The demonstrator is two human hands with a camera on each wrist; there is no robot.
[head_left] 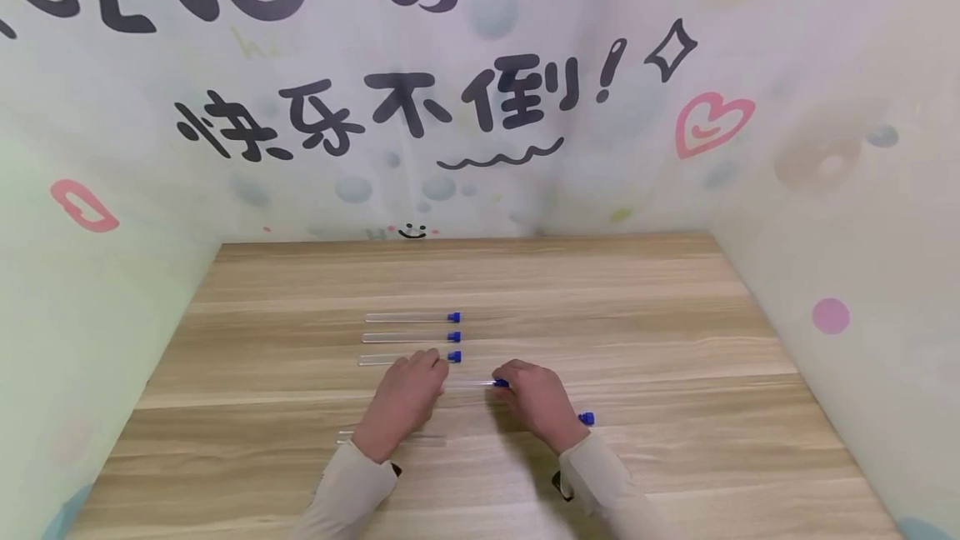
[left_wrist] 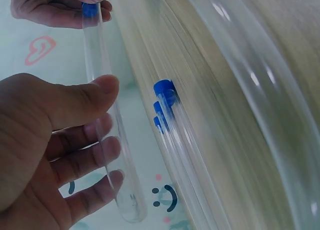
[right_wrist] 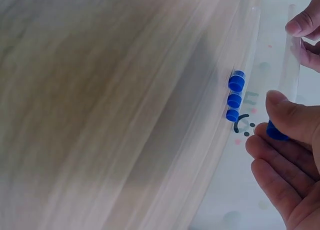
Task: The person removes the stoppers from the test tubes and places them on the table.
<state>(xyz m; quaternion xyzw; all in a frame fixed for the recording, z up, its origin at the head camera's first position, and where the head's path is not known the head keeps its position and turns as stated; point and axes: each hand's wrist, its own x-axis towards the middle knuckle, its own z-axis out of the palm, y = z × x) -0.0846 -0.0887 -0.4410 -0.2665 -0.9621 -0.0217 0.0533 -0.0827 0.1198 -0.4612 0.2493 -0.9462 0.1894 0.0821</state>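
Between both hands a clear test tube [left_wrist: 94, 50] is held above the table. My left hand [head_left: 405, 398] pinches the glass toward its rounded end, thumb on one side and fingers on the other. At the other end, my right hand [head_left: 542, 398] grips the blue cap [right_wrist: 276, 132] between thumb and fingers; the cap sits on the tube's mouth. Beyond the left hand, three capped test tubes [head_left: 405, 338] lie in a row, their blue caps [right_wrist: 234, 99] all pointing right.
Uncapped clear tubes [head_left: 427, 441] lie on the wooden table [head_left: 675, 315] by the left wrist, partly hidden by the arm. A loose blue cap [head_left: 587, 418] lies beside the right wrist. Printed walls [head_left: 480, 198] stand behind and at both sides.
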